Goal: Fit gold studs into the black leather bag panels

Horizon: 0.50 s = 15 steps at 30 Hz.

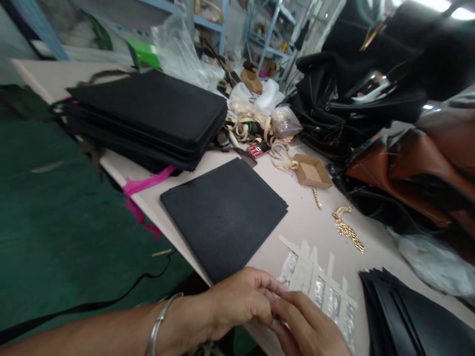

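Observation:
My left hand (pixel 241 299), with a silver bangle on its wrist, meets my right hand (pixel 309 329) at the front edge of the table. The fingers of both are closed and pressed together; whatever they pinch is hidden. Just beyond them, whitish tape strips (pixel 309 269) lie over crinkled clear plastic on the tabletop. A flat stack of black leather panels (pixel 226 212) lies directly ahead of my left hand. To the right of my right hand is a fanned pile of black leather pieces (pixel 411 316).
A tall black stack (pixel 148 113) stands far left, with a pink strip (pixel 148 185) over the edge. Gold chains (pixel 347 230) lie near a small cardboard tray (pixel 313 173). Black and brown bags (pixel 411 168) crowd the right. Clutter and plastic bags (pixel 256 99) fill the back.

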Motion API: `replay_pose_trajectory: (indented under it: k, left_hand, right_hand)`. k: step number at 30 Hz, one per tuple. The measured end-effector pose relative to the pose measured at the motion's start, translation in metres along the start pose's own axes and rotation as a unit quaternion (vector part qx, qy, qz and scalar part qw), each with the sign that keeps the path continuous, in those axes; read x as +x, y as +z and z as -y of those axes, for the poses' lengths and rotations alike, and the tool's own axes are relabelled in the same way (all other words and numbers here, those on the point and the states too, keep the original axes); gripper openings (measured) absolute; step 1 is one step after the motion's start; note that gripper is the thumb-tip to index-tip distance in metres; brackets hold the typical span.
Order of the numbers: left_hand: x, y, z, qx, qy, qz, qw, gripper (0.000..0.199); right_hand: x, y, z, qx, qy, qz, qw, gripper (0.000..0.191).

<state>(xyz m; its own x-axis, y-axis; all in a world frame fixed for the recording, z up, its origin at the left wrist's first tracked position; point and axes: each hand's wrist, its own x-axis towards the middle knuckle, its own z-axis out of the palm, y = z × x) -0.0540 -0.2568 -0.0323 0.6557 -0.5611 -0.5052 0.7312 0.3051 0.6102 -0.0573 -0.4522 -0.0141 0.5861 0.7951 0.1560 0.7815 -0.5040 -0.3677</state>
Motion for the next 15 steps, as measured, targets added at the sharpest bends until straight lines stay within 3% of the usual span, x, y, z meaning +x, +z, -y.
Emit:
replay_pose_trajectory:
  k: [6, 11, 15]
  left_hand:
    - [-0.020, -0.026, -0.004, -0.025, 0.004, -0.021, 0.999, 0.045]
    - [-0.040, -0.045, -0.014, -0.096, 0.050, -0.069, 0.992, 0.046]
    - [-0.058, -0.055, -0.023, -0.132, 0.071, -0.076, 0.986, 0.046]
  right_hand:
    - [0.047, -0.005, 0.002, 0.127, -0.007, 0.102, 0.987, 0.017]
    - [0.084, 0.001, 0.002, 0.126, -0.074, 0.083, 0.986, 0.021]
    - [0.115, -0.007, 0.008, 0.194, -0.102, 0.070, 0.973, 0.012]
